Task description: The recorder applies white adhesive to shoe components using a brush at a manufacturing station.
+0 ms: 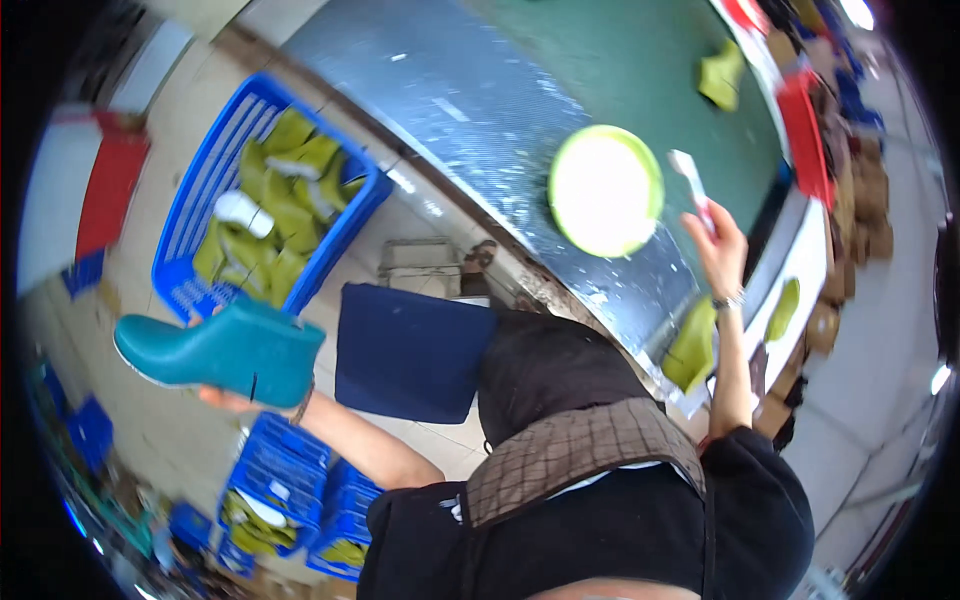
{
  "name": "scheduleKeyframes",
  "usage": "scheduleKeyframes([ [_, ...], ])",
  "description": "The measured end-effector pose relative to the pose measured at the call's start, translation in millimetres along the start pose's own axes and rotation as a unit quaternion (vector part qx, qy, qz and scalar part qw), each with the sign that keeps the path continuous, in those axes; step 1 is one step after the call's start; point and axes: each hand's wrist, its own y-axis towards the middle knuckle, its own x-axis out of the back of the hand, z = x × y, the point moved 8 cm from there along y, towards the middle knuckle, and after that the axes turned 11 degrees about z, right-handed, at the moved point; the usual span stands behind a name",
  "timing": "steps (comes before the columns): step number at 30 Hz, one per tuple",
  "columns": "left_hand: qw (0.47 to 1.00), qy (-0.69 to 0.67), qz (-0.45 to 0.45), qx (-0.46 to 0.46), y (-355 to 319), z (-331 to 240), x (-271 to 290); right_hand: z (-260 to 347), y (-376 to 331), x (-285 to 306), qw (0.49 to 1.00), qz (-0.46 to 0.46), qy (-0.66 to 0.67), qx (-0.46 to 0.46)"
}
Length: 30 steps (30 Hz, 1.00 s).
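My left hand (226,399) is closed round a teal shoe last (225,352), out to the left beside a blue basket (178,240). The last lies sideways with its toe to the left, and a pale rim shows along its sole. In my right hand (722,252), over the right part of the workbench (480,110), is a brush (692,182) with a pale head and a reddish handle. Left of the brush stands a round, lime-rimmed bowl (655,190) with white contents. Near my right forearm lies a yellow-green shoe upper (690,348).
The basket holds several yellow-green pieces and one white piece (243,213). Another yellow-green piece (720,76) lies on the green belt surface. Blue crates (290,455) stand behind my left arm. A dark blue board (410,350) is next to my legs. A red bin (800,130) stands beyond the bench.
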Motion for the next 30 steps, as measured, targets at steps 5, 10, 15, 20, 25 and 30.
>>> scheduleKeyframes([
  [5,0.980,-0.073,0.182,0.031,31,83,-99,13,-28,-8,0.997,-0.019,-0.055,0.058],
  [10,0.990,0.024,0.130,0.045,23,125,-144,-14,-33,-23,0.995,-0.054,-0.062,0.062],
  [15,0.957,-0.106,0.177,0.202,3,151,-165,-20,-29,-32,0.992,-0.061,-0.066,0.087],
  [20,0.947,-0.065,0.157,0.274,-18,213,-214,-14,-30,-30,0.985,-0.078,-0.089,0.122],
  [25,0.919,-0.106,0.179,0.335,-38,260,-218,-43,-21,-23,0.995,-0.044,0.066,0.062],
  [30,0.890,-0.115,0.170,0.408,-52,308,-229,-63,-12,-22,0.994,0.018,0.111,-0.007],
])
